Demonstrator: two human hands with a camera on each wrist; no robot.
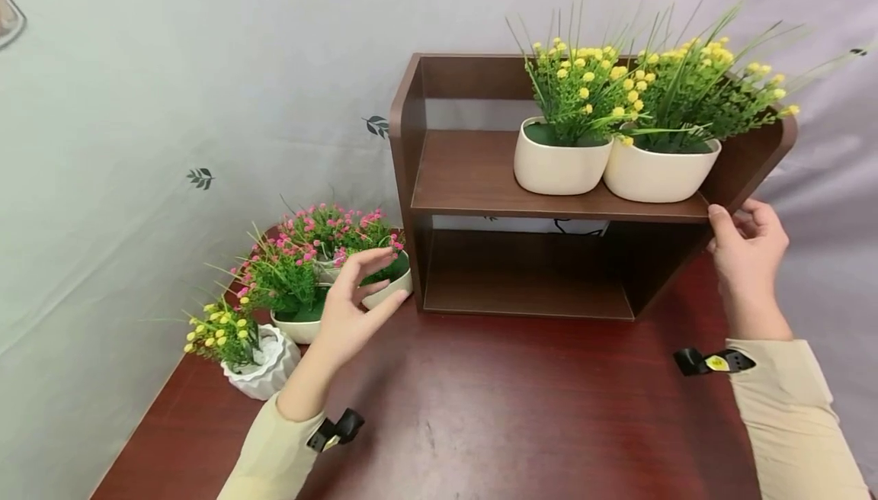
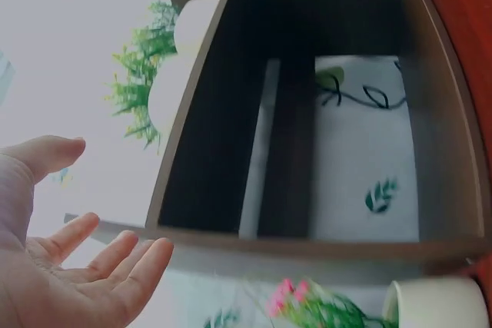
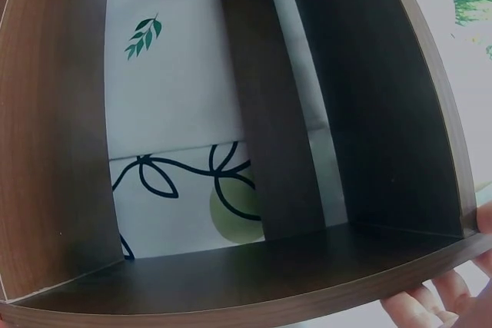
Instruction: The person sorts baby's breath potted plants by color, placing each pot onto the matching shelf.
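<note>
A dark brown two-tier wooden shelf (image 1: pixel 473 172) stands on the table against the wall. My right hand (image 1: pixel 752 256) holds the shelf's right side panel at the height of the middle board, the thumb at its front edge and the fingers round the outside. To the left of the shelf, my left hand (image 1: pixel 351 317) is in the air with fingers and thumb spread, holding nothing. In the left wrist view that hand (image 2: pixel 77 274) is apart from the shelf's left side. Two cream oval planters (image 1: pixel 562 168) with yellow flowers sit side by side on the upper board, towards the right.
Left of the shelf, pink-flowered plants in white pots (image 1: pixel 299 330) crowd together behind my left hand. A ribbed white pot (image 1: pixel 267 370) with yellow flowers is nearest the front. The red-brown table (image 1: pixel 494 408) extends forward of the shelf. A printed cloth (image 1: pixel 206 65) covers the wall.
</note>
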